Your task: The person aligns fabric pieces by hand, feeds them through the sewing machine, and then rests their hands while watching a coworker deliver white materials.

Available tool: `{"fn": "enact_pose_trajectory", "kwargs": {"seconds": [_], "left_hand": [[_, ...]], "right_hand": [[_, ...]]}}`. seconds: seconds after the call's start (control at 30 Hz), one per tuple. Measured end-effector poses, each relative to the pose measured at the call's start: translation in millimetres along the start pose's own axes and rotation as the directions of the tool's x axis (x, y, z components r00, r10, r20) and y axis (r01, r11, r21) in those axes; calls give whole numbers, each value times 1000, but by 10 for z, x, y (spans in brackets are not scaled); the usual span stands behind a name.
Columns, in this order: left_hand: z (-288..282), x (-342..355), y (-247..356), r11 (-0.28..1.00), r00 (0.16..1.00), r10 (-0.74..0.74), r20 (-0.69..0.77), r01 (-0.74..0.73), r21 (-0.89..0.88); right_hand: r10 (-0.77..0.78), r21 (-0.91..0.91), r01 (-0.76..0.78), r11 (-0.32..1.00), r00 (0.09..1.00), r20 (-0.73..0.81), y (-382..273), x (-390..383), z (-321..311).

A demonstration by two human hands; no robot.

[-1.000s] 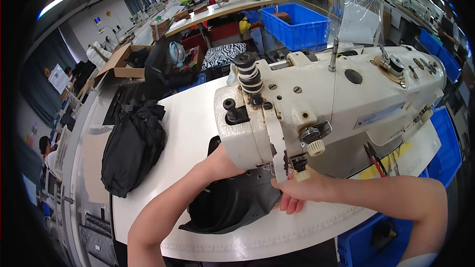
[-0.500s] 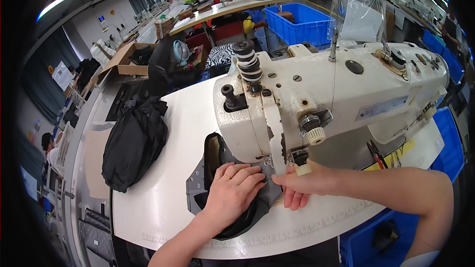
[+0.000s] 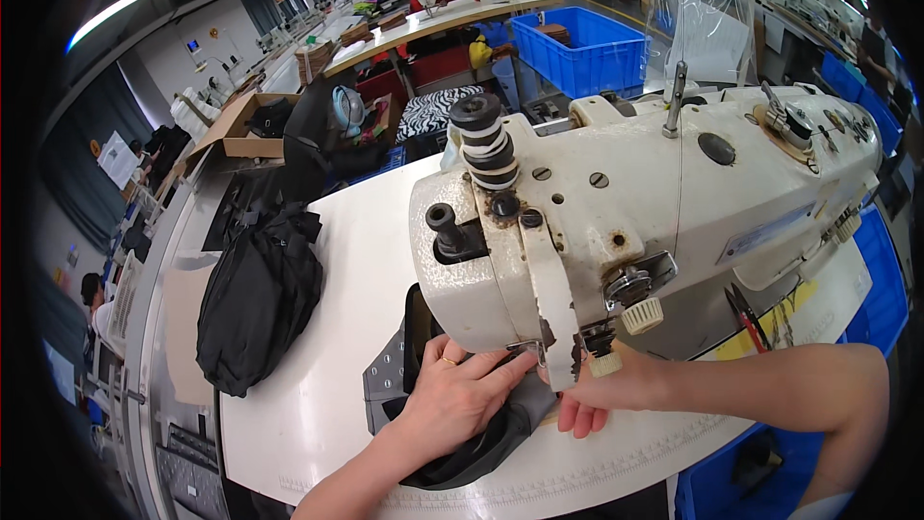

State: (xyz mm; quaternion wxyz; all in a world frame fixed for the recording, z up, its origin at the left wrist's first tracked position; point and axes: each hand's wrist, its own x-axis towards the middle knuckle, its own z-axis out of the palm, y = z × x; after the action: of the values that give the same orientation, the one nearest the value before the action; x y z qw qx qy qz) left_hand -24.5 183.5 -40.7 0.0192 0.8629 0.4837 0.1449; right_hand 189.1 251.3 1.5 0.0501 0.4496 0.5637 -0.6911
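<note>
Lays the left hand point(image 3: 454, 400), ringed on one finger, palm down over the black fabric piece point(image 3: 525, 419), with fingers stretched toward the underside of the white sewing machine point(image 3: 616, 202) at its left end. Cannot tell whether also pinching with the left thumb, hidden from sight. Has the right hand point(image 3: 602, 390) at the right edge of the same fabric, with fingers curled, partly behind the machine's pale strip; cannot tell the firmness or exact hold of that grip. Spreads the fabric on the near part of the white table point(image 3: 308, 424), partly under the machine head, with a holed flap out to the left. Farther left on the table, a bulky black bag point(image 3: 260, 303). To the right, under the machine arm, red-handled scissors point(image 3: 747, 316). Beyond, at the far side, a large blue crate point(image 3: 582, 53).
</note>
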Motion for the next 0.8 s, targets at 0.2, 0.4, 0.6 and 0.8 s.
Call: {"fn": "enact_pose_trajectory", "kwargs": {"seconds": [0.2, 0.4, 0.6, 0.8], "left_hand": [[4, 5, -20, 999, 1000, 2, -11, -2, -36], [43, 3, -54, 999, 999, 40, -31, -41, -30], [-22, 12, -5, 997, 997, 72, -33, -72, -10], [-4, 28, -30, 998, 998, 64, -22, -64, 2]], "right_hand": [[-3, 9, 3, 1000, 1000, -3, 18, 40, -3], [8, 24, -8, 1000, 1000, -13, 69, 83, 19], [32, -2, -32, 999, 999, -17, 81, 90, 41], [14, -20, -15, 1000, 1000, -19, 105, 115, 15]]}}
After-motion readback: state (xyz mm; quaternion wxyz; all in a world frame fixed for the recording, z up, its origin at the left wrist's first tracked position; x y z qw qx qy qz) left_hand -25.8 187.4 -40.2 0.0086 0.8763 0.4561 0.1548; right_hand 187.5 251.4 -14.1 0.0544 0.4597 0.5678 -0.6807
